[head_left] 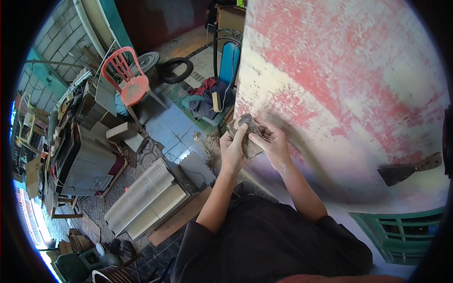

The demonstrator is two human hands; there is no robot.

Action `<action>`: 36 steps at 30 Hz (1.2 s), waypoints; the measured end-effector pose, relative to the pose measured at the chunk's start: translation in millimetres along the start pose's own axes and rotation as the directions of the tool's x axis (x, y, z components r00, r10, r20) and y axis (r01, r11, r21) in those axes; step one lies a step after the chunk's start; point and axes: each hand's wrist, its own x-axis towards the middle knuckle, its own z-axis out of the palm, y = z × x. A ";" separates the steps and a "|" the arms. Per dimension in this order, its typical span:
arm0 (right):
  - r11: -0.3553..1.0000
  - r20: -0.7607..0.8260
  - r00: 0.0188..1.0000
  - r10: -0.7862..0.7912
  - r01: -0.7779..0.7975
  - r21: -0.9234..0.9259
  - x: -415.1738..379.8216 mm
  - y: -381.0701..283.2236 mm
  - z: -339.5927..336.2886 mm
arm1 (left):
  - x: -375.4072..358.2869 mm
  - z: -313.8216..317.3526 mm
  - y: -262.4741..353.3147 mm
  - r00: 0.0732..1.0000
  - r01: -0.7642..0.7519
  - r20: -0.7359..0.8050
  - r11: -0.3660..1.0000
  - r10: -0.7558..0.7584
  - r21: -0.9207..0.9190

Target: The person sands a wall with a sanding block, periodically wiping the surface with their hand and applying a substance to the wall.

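Observation:
Both hands meet in front of the paint-scraped panel, working on a grey, dusty, ragged-edged piece like worn sandpaper (247,120). My left hand (232,148) grips its left side, the thumb pressed on its face. On the other side my right hand (272,142) pinches it with thumb and curled fingers. Whitish dust marks the skin of both. Behind the piece stretches the large panel (339,89), patchy with red, pink and cream paint. A scraper (409,169) with a broad dark blade lies against this surface at the far right, away from my hands.
A red plastic chair (135,90) stands at the upper left, with a black tyre (176,70) beside it. Clothes (207,103) are heaped on a seat nearby. A long pale box-like piece (148,200) sits on the paving, and a green window frame (401,236) is at lower right.

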 end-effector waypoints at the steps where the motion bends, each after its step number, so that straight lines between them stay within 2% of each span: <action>1: 0.998 -0.003 1.000 0.004 -0.004 0.057 5.9 -0.3 6.3 | 6.9 -1.0 2.5 1.000 -0.002 0.007 1.000 0.002 -0.003; 2: 0.998 -0.008 1.000 -0.006 0.006 0.055 13.9 5.0 7.6 | 15.3 -3.3 5.0 0.993 -0.072 -0.078 0.981 0.088 0.181; 3: 0.991 -0.018 0.997 0.081 -0.078 0.110 20.9 12.1 7.1 | 22.2 -5.1 6.3 0.972 -0.119 -0.146 0.924 0.183 0.363; 4: 0.972 -0.027 0.985 0.172 -0.165 0.166 24.2 19.6 7.4 | 34.8 -3.7 5.7 0.908 -0.291 -0.105 0.791 0.406 0.538; 5: 0.973 -0.041 0.984 0.174 -0.165 0.162 24.4 27.9 9.2 | 45.8 -3.3 5.1 0.913 -0.284 -0.102 0.798 0.394 0.532; 7: 0.988 -0.172 0.974 0.147 -0.138 0.064 20.0 35.2 17.7 | 63.5 2.0 6.8 0.744 -0.505 0.114 0.442 0.659 0.741; 9: 0.984 -0.212 0.961 0.178 -0.175 0.031 12.2 40.6 18.2 | 82.2 10.1 6.5 0.781 -0.479 0.111 0.475 0.615 0.738; 11: 0.976 -0.255 0.944 0.212 -0.218 0.005 6.9 44.7 12.6 | 101.4 24.6 13.3 0.606 -0.658 0.304 0.248 0.735 0.711; 12: 0.974 -0.262 0.943 0.206 -0.225 -0.042 4.3 46.8 7.0 | 110.3 31.0 18.0 0.541 -0.695 0.394 0.132 0.743 0.706; 16: 0.972 -0.312 0.937 0.158 -0.203 -0.119 -7.1 42.4 -3.3 | 121.7 40.3 7.8 0.503 -0.733 0.480 0.060 0.718 0.677; 20: 0.970 -0.316 0.937 0.150 -0.202 -0.137 -16.7 53.3 -16.5 | 109.9 29.7 -32.5 0.533 -0.673 0.457 0.030 0.712 0.739; 24: 0.965 -0.313 0.936 0.161 -0.216 -0.149 -13.6 50.3 -21.3 | 110.6 41.6 -20.3 0.566 -0.655 0.433 0.063 0.702 0.753; 26: 0.964 -0.312 0.937 0.159 -0.216 -0.155 -11.1 44.4 -21.7 | 115.0 54.8 -2.9 0.535 -0.649 0.415 0.042 0.736 0.760; 30: 0.969 -0.302 0.941 0.150 -0.201 -0.146 -6.3 39.9 -25.9 | 113.7 43.6 -21.6 0.558 -0.597 0.423 -0.008 0.714 0.802; 34: 0.962 -0.274 0.941 0.198 -0.240 -0.130 -7.5 44.6 -28.6 | 105.4 18.8 -42.5 0.636 -0.579 0.411 0.052 0.653 0.814; 36: 0.963 -0.246 0.950 0.194 -0.232 -0.137 -4.3 44.0 -30.8 | 108.2 31.6 -38.2 0.609 -0.581 0.380 0.065 0.696 0.811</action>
